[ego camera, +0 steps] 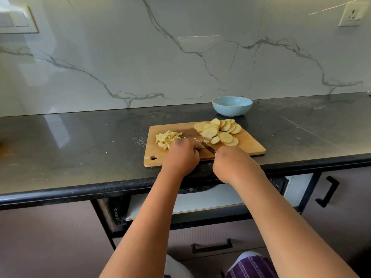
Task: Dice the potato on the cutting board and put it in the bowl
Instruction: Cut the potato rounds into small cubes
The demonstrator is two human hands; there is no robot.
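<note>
A wooden cutting board (251, 147) lies on the black counter. Round potato slices (218, 130) are heaped at its far right, and a pile of diced potato (167, 138) sits at its left. My right hand (233, 164) grips a knife (207, 147) whose blade points left and away over the board's middle. My left hand (183, 156) is curled over potato pieces beside the blade; what it holds is mostly hidden. The light blue bowl (232, 106) stands behind the board by the wall, with nothing visible inside it.
The black counter (80, 141) ends in a rounded front edge just below the board. Under it a drawer (190, 205) stands pulled out between my forearms. A marble backsplash rises behind, with a wall socket (351, 15) at the upper right.
</note>
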